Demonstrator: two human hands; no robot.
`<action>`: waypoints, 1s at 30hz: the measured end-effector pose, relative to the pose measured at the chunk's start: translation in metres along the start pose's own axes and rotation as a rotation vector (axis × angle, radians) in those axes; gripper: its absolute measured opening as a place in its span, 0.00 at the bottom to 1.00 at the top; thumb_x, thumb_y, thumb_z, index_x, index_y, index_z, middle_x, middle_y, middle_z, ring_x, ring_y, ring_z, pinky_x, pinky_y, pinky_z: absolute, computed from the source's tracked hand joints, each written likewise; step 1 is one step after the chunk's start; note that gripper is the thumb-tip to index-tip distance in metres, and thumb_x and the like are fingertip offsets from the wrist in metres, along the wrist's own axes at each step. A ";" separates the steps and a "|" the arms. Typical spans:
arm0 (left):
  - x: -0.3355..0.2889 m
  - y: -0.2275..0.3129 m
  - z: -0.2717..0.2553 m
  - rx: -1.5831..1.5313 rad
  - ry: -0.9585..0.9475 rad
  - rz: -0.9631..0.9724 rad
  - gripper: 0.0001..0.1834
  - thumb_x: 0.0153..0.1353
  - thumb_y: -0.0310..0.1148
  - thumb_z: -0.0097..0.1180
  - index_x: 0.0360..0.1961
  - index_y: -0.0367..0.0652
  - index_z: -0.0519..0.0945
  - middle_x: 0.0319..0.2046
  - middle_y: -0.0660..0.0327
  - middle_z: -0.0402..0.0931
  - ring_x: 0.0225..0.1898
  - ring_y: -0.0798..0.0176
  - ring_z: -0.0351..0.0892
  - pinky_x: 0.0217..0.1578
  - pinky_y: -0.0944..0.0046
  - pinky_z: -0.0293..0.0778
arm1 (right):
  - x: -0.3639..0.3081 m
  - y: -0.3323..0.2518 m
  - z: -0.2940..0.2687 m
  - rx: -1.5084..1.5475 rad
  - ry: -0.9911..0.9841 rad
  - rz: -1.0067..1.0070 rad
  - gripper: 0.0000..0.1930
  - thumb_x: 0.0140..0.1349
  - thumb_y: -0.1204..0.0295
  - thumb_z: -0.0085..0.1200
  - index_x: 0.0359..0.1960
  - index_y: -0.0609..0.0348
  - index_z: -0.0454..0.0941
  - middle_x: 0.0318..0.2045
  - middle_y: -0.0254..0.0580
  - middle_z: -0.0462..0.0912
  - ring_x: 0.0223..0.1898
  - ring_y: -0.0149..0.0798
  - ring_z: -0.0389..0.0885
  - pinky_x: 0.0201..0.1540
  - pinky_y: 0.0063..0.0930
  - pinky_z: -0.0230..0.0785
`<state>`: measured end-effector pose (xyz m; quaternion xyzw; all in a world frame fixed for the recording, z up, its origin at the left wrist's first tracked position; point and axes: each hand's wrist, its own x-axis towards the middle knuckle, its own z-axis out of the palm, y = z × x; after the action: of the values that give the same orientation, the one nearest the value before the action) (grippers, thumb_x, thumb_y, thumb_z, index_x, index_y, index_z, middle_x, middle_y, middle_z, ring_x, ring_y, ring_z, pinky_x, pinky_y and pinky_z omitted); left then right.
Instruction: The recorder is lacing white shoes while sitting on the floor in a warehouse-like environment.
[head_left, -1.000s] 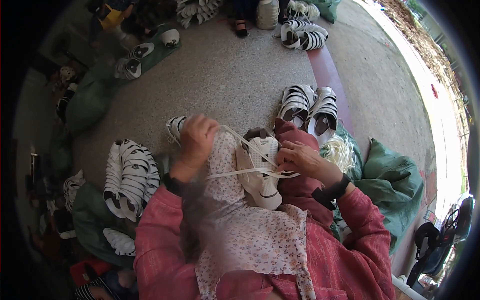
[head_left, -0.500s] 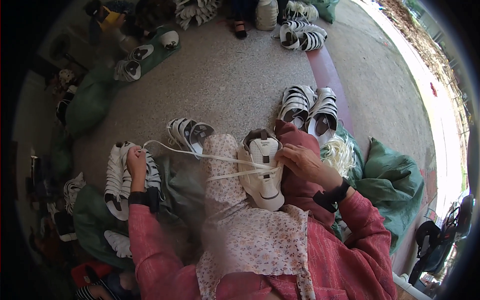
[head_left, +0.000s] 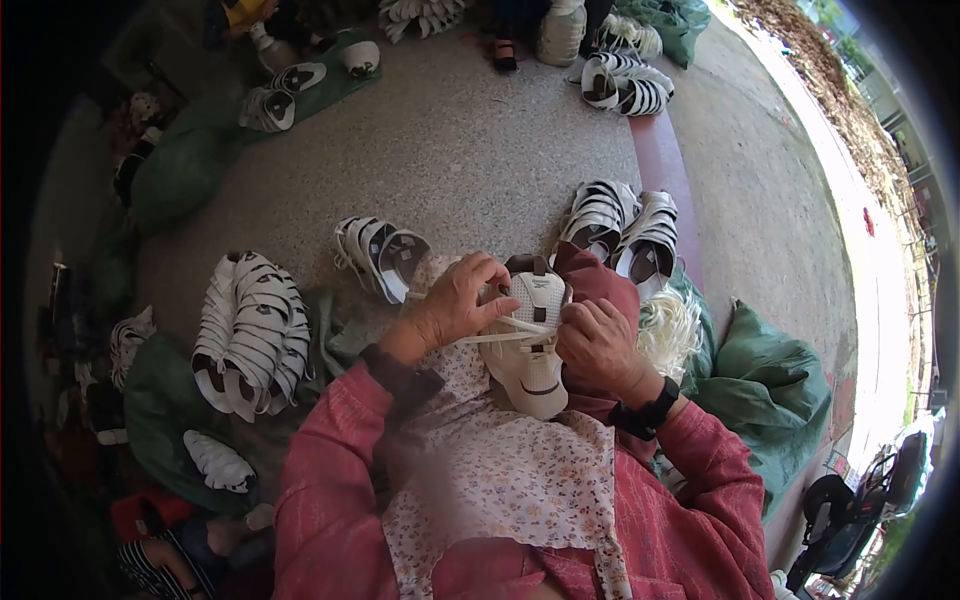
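A cream-white sneaker [head_left: 537, 382] rests on my lap, its toe toward me and its dark-lined collar away. A flat white shoelace [head_left: 508, 337] runs across its tongue. At the shoe's left edge is my left hand [head_left: 455, 305], thumb and fingertips drawn close together around the lace. My right hand [head_left: 603, 348] is closed at the opposite edge, fingers curled where the lace meets the eyelet side. The fingertips partly hide the lace there.
Nested white shoe uppers [head_left: 250, 335] stand at left; a pair [head_left: 385, 258] lies beyond my knee, more uppers [head_left: 620, 230] at right. A bundle of white laces [head_left: 668, 330] rests beside a green sack [head_left: 765, 370]. People sit farther off.
My left hand has come back from far left, where it held the lace stretched out, to the shoe's left edge. My right hand has curled in lower along the right edge.
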<state>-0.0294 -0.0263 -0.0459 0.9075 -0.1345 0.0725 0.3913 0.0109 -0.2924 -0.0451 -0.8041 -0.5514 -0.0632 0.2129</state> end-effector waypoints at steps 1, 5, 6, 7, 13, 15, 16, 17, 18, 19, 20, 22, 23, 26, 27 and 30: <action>0.000 0.001 0.003 -0.077 -0.084 -0.124 0.21 0.61 0.49 0.63 0.39 0.41 0.76 0.38 0.58 0.74 0.41 0.61 0.75 0.42 0.61 0.72 | 0.003 -0.003 0.000 -0.091 0.021 -0.024 0.15 0.48 0.72 0.59 0.39 0.57 0.76 0.42 0.41 0.74 0.42 0.44 0.77 0.45 0.34 0.68; -0.001 -0.003 0.005 -0.246 -0.051 -0.199 0.24 0.62 0.54 0.61 0.38 0.41 0.74 0.33 0.59 0.73 0.35 0.60 0.74 0.37 0.59 0.72 | 0.012 0.002 -0.020 0.152 -0.041 0.111 0.23 0.48 0.70 0.60 0.48 0.57 0.73 0.48 0.42 0.74 0.47 0.45 0.75 0.51 0.38 0.66; -0.004 -0.004 0.003 -0.205 -0.109 -0.282 0.25 0.62 0.55 0.61 0.38 0.41 0.74 0.29 0.59 0.73 0.32 0.59 0.75 0.35 0.58 0.73 | 0.010 0.009 -0.024 0.202 -0.093 0.110 0.26 0.47 0.69 0.60 0.51 0.57 0.72 0.50 0.43 0.73 0.49 0.46 0.75 0.52 0.39 0.65; -0.004 -0.002 0.001 -0.162 -0.168 -0.363 0.26 0.62 0.56 0.60 0.38 0.41 0.74 0.25 0.59 0.73 0.28 0.58 0.75 0.33 0.56 0.73 | 0.008 0.015 -0.027 0.253 -0.144 0.110 0.29 0.46 0.69 0.61 0.54 0.57 0.70 0.53 0.44 0.72 0.50 0.47 0.74 0.54 0.41 0.65; -0.006 0.001 -0.008 0.194 -0.300 -0.152 0.27 0.62 0.52 0.62 0.20 0.37 0.76 0.14 0.62 0.68 0.20 0.66 0.70 0.26 0.62 0.68 | 0.012 0.024 -0.020 0.300 -0.237 0.111 0.22 0.45 0.70 0.65 0.44 0.56 0.74 0.45 0.44 0.71 0.51 0.50 0.73 0.54 0.42 0.66; -0.005 0.005 -0.013 0.003 -0.377 -0.264 0.27 0.63 0.50 0.62 0.17 0.37 0.75 0.14 0.62 0.68 0.20 0.68 0.69 0.25 0.63 0.67 | 0.014 0.026 -0.018 0.333 -0.252 0.127 0.20 0.45 0.70 0.66 0.41 0.55 0.75 0.44 0.44 0.71 0.51 0.51 0.73 0.53 0.42 0.66; -0.006 0.007 -0.017 -0.190 -0.447 -0.379 0.28 0.63 0.48 0.62 0.14 0.36 0.75 0.13 0.61 0.67 0.20 0.71 0.68 0.24 0.63 0.66 | 0.016 0.025 -0.019 0.346 -0.251 0.121 0.20 0.45 0.70 0.68 0.40 0.55 0.75 0.43 0.43 0.71 0.50 0.50 0.73 0.53 0.42 0.66; -0.008 0.003 -0.017 -0.189 -0.447 -0.380 0.28 0.63 0.48 0.62 0.14 0.36 0.75 0.13 0.61 0.67 0.20 0.71 0.68 0.24 0.63 0.66 | 0.018 0.025 -0.020 0.358 -0.251 0.115 0.20 0.45 0.70 0.69 0.39 0.55 0.75 0.42 0.42 0.70 0.49 0.49 0.73 0.52 0.41 0.67; -0.010 -0.006 -0.018 -0.304 -0.299 -0.380 0.27 0.64 0.45 0.61 0.15 0.36 0.74 0.13 0.62 0.65 0.20 0.72 0.67 0.23 0.63 0.65 | 0.018 0.025 -0.018 0.360 -0.251 0.115 0.20 0.45 0.70 0.69 0.39 0.55 0.75 0.42 0.42 0.70 0.49 0.49 0.73 0.52 0.41 0.67; -0.011 -0.015 -0.019 -0.419 -0.150 -0.375 0.25 0.64 0.43 0.61 0.15 0.36 0.74 0.13 0.62 0.64 0.20 0.74 0.65 0.23 0.63 0.64 | 0.018 0.026 -0.016 0.348 -0.255 0.102 0.20 0.44 0.70 0.70 0.39 0.55 0.75 0.43 0.42 0.70 0.49 0.49 0.73 0.52 0.41 0.67; -0.011 -0.023 -0.025 -0.419 -0.146 -0.377 0.25 0.64 0.43 0.61 0.15 0.36 0.74 0.13 0.62 0.64 0.20 0.74 0.65 0.23 0.63 0.64 | 0.019 0.026 -0.015 0.339 -0.261 0.084 0.20 0.44 0.70 0.70 0.39 0.55 0.75 0.43 0.42 0.71 0.50 0.49 0.73 0.52 0.40 0.67; -0.011 -0.037 -0.038 -0.269 -0.197 -0.340 0.22 0.64 0.40 0.62 0.19 0.35 0.75 0.14 0.64 0.66 0.21 0.74 0.65 0.24 0.64 0.64 | 0.020 0.026 -0.013 0.363 -0.265 0.088 0.20 0.45 0.70 0.70 0.39 0.55 0.75 0.43 0.42 0.71 0.50 0.49 0.73 0.52 0.40 0.67; -0.011 -0.037 -0.035 -0.267 -0.193 -0.341 0.22 0.64 0.40 0.62 0.19 0.35 0.75 0.14 0.64 0.66 0.21 0.74 0.65 0.24 0.64 0.64 | 0.021 0.026 -0.013 0.388 -0.268 0.095 0.19 0.45 0.70 0.70 0.38 0.56 0.76 0.43 0.43 0.71 0.50 0.49 0.73 0.52 0.40 0.67; -0.011 -0.032 -0.029 0.195 0.106 0.199 0.19 0.65 0.40 0.61 0.23 0.36 0.76 0.19 0.68 0.73 0.22 0.74 0.68 0.26 0.63 0.66 | 0.020 0.029 -0.016 0.561 -0.281 0.106 0.16 0.50 0.69 0.68 0.38 0.57 0.76 0.42 0.42 0.71 0.50 0.47 0.73 0.50 0.39 0.68; -0.017 -0.028 -0.030 0.275 0.264 0.185 0.17 0.67 0.41 0.59 0.28 0.37 0.79 0.23 0.70 0.74 0.22 0.73 0.68 0.25 0.65 0.67 | 0.020 0.028 -0.016 0.564 -0.279 0.102 0.16 0.50 0.69 0.68 0.38 0.57 0.76 0.42 0.42 0.71 0.50 0.47 0.73 0.50 0.39 0.68; -0.057 -0.017 -0.027 -0.068 0.221 -0.189 0.18 0.71 0.45 0.54 0.39 0.38 0.81 0.28 0.69 0.75 0.22 0.72 0.70 0.24 0.70 0.68 | 0.012 0.021 -0.016 0.905 -0.232 0.357 0.11 0.55 0.69 0.63 0.37 0.58 0.77 0.40 0.43 0.72 0.45 0.45 0.76 0.45 0.37 0.70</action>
<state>-0.0790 0.0152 -0.0529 0.8888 -0.0071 0.1302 0.4393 0.0367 -0.2955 -0.0321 -0.7148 -0.3974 0.3094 0.4852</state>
